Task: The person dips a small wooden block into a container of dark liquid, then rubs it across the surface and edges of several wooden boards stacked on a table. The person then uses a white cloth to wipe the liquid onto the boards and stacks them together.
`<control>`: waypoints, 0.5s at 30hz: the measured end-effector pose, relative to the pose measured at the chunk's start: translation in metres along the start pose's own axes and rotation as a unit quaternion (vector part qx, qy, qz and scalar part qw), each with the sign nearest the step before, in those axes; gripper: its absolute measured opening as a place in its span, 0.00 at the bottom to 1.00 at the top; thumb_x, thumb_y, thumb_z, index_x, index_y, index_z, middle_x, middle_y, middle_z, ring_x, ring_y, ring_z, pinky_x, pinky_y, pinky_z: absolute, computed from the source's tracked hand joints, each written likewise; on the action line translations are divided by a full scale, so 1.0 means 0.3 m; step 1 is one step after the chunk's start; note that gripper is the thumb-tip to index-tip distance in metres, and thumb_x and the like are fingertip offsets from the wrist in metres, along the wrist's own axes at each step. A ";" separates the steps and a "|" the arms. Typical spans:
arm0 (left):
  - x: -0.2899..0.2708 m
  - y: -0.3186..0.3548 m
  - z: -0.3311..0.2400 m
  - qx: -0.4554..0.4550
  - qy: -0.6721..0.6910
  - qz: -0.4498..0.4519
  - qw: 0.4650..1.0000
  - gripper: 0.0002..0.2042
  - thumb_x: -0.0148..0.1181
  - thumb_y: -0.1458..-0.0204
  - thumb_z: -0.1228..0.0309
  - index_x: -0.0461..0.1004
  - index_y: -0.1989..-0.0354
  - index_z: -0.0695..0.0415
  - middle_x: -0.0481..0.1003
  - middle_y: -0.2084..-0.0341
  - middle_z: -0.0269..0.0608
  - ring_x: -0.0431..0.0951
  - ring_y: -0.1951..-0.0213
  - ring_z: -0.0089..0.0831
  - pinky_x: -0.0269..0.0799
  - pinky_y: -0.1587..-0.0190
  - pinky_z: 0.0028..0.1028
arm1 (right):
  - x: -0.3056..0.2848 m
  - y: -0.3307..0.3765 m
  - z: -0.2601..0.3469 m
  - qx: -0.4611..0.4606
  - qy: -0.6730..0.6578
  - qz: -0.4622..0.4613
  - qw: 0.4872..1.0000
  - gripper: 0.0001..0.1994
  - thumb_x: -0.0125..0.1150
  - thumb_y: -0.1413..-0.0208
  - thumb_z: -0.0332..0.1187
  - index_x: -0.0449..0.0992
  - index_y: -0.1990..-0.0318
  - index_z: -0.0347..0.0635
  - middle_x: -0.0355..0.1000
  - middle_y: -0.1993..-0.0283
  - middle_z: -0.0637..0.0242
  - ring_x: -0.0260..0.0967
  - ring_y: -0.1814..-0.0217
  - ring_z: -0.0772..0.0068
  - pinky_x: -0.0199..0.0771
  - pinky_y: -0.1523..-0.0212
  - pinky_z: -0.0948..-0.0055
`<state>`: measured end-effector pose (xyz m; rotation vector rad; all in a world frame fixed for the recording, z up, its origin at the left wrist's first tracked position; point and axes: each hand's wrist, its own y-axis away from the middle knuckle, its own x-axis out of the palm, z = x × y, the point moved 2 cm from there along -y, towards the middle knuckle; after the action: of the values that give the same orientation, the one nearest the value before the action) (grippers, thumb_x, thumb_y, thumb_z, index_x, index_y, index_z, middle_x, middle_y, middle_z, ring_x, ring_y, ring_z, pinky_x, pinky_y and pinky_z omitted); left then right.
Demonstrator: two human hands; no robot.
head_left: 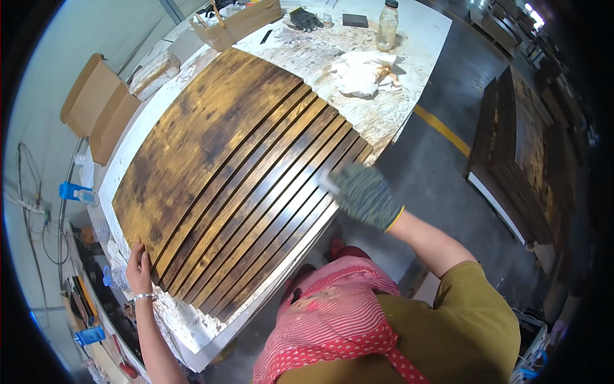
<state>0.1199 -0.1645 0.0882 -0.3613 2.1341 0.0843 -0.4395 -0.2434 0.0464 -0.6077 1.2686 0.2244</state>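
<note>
Brown-stained wooden panels (204, 121) lie fanned out on the white table, overlapping like steps, with the broadest surface at the far left. My bare left hand (139, 269) grips the near-left corner of the panels, fingers closed at the edge. A dark mottled knit glove with a yellow cuff covers my right hand (366, 195). That hand is closed over the right end of the lowest panels. A small pale pad (329, 184) pokes out at its fingertips, blurred and mostly hidden by the glove.
Along the stained white table (422, 38) sit a crumpled white cloth (363, 72), a capped bottle (387, 27), a dark glove (305, 19) and a dark block (355, 21). Cardboard boxes (99, 109) stand at the left. More panels (511, 147) are stacked at the right.
</note>
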 end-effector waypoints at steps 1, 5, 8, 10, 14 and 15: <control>-0.005 0.000 -0.009 0.000 0.002 0.001 1.000 0.15 0.52 0.42 0.69 0.70 0.49 0.62 0.70 0.46 0.45 0.70 0.45 0.34 0.64 0.44 0.28 | -0.007 0.005 0.021 0.001 0.002 0.001 1.000 0.19 0.56 0.53 0.37 0.72 0.51 0.49 0.69 0.65 0.56 0.67 0.61 0.58 0.69 0.60 0.57; -0.034 0.020 -0.053 0.041 -0.089 0.015 0.995 0.15 0.53 0.44 0.70 0.72 0.50 0.61 0.70 0.46 0.45 0.70 0.44 0.37 0.62 0.42 0.30 | 0.004 0.001 -0.030 0.088 0.009 -0.106 0.990 0.18 0.56 0.53 0.38 0.73 0.52 0.46 0.70 0.61 0.54 0.67 0.57 0.52 0.67 0.55 0.55; -0.055 0.026 -0.038 0.094 -0.114 0.014 0.989 0.14 0.53 0.45 0.70 0.73 0.51 0.61 0.72 0.48 0.46 0.70 0.45 0.39 0.61 0.42 0.32 | 0.021 -0.001 -0.056 0.205 0.000 -0.093 0.974 0.19 0.58 0.53 0.40 0.74 0.53 0.44 0.70 0.60 0.54 0.66 0.57 0.51 0.67 0.56 0.55; -0.067 0.033 -0.024 0.134 -0.124 0.012 0.983 0.14 0.53 0.46 0.70 0.73 0.52 0.60 0.72 0.49 0.46 0.70 0.46 0.41 0.61 0.42 0.34 | 0.078 -0.001 0.035 0.136 0.002 -0.146 0.980 0.18 0.59 0.54 0.40 0.74 0.55 0.43 0.69 0.63 0.54 0.66 0.60 0.52 0.66 0.59 0.56; -0.033 -0.009 -0.031 0.199 -0.120 0.010 0.973 0.14 0.54 0.46 0.67 0.74 0.53 0.59 0.73 0.49 0.44 0.70 0.47 0.43 0.63 0.43 0.35 | 0.060 0.022 0.400 0.078 -0.016 -0.094 0.992 0.18 0.61 0.57 0.38 0.74 0.57 0.42 0.64 0.70 0.59 0.64 0.66 0.56 0.65 0.64 0.58; -0.031 -0.008 -0.042 0.208 -0.110 0.004 0.972 0.14 0.55 0.47 0.66 0.74 0.54 0.59 0.73 0.50 0.43 0.70 0.48 0.43 0.63 0.44 0.35 | 0.069 0.025 0.492 0.068 -0.031 -0.090 0.993 0.18 0.61 0.57 0.38 0.74 0.57 0.42 0.64 0.70 0.59 0.64 0.66 0.56 0.65 0.64 0.58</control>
<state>0.1153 -0.1673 0.1033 -0.0899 1.8741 -0.3026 -0.3153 -0.1607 0.0494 -0.5906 1.1515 0.0067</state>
